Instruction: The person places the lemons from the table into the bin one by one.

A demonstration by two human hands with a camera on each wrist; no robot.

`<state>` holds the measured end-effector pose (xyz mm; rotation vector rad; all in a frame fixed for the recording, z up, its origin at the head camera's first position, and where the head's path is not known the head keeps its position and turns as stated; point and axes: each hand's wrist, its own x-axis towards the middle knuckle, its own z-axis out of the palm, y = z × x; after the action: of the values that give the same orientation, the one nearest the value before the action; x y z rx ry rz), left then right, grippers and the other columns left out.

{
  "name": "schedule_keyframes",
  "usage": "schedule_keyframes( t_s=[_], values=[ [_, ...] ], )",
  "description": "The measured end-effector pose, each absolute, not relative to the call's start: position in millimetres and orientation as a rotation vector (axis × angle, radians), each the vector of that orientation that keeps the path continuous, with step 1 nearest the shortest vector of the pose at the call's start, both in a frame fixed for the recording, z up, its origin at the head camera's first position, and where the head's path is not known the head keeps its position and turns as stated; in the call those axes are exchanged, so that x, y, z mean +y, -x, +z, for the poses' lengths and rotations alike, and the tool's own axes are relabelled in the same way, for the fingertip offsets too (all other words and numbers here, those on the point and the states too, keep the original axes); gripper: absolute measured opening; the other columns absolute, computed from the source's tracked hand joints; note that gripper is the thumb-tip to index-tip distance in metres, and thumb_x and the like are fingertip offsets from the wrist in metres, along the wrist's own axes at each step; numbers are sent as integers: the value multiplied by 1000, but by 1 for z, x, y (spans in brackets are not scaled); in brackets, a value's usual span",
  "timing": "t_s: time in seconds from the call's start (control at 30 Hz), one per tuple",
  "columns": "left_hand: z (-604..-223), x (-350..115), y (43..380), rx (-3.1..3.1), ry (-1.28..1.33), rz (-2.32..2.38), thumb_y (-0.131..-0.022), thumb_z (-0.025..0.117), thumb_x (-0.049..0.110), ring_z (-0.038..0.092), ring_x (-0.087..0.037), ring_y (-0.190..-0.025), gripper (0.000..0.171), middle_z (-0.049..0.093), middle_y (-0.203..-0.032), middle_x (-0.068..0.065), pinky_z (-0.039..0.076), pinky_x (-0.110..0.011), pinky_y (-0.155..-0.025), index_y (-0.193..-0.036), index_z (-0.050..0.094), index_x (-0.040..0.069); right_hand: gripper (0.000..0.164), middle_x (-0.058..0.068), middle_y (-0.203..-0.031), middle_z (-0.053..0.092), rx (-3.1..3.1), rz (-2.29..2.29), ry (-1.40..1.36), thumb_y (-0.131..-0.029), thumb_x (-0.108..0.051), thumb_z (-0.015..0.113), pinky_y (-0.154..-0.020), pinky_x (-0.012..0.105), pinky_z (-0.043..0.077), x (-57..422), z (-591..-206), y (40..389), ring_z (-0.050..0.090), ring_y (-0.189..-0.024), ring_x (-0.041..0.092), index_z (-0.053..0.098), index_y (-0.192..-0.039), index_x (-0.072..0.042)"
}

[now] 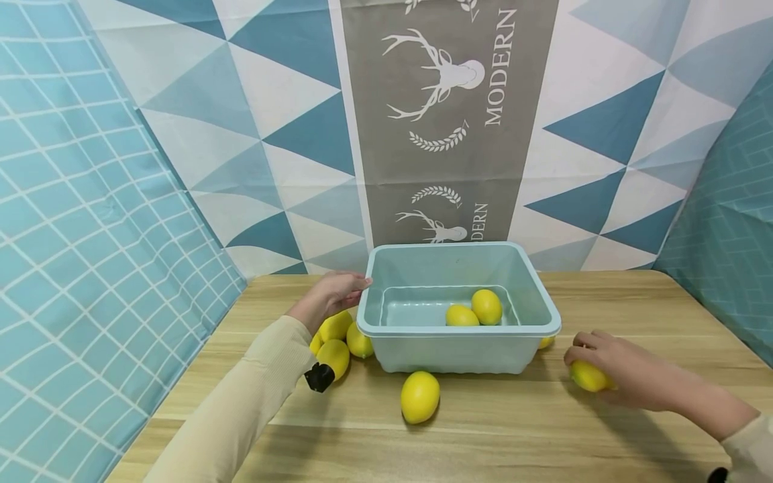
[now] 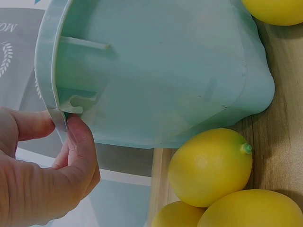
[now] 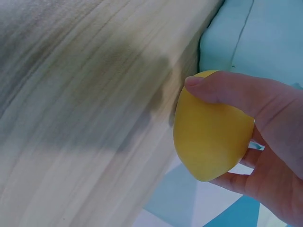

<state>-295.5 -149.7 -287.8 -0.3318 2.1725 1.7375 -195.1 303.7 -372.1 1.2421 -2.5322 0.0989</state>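
My left hand (image 1: pixel 341 288) pinches the left rim of a pale blue plastic bin (image 1: pixel 447 350); in the left wrist view the thumb (image 2: pixel 35 125) is on one side of the rim and the fingers on the other. Two lemons (image 1: pixel 486 307) lie inside the bin. To its right, over the table, my right hand (image 1: pixel 622 369) grips another lemon (image 3: pixel 213 130), thumb across the top and fingers curled behind it. A single lemon (image 1: pixel 420 397) sits on the table in front of the bin.
Several lemons (image 1: pixel 333 359) cluster on the wooden table (image 1: pixel 483 436) beside the bin's left end, partly behind my left arm. Another lemon (image 1: pixel 546 342) peeks out at the bin's right side. A patterned cloth (image 1: pixel 302 134) hangs behind the table.
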Motion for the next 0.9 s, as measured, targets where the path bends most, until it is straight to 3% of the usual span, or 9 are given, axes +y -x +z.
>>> schedule_keyframes(
  t_s=[0.9],
  values=[
    [-289,-149,296,2191,336,1739,-96,57,14,59,-7,-78,47,55,-129,-14,56,-15,-75,-139,46,0,68,-13,-91,50,-2472,38,-1240,-40,-11,93,-59,21,48,303,-351,200,43,-79,1,58,-96,-27]
  ],
)
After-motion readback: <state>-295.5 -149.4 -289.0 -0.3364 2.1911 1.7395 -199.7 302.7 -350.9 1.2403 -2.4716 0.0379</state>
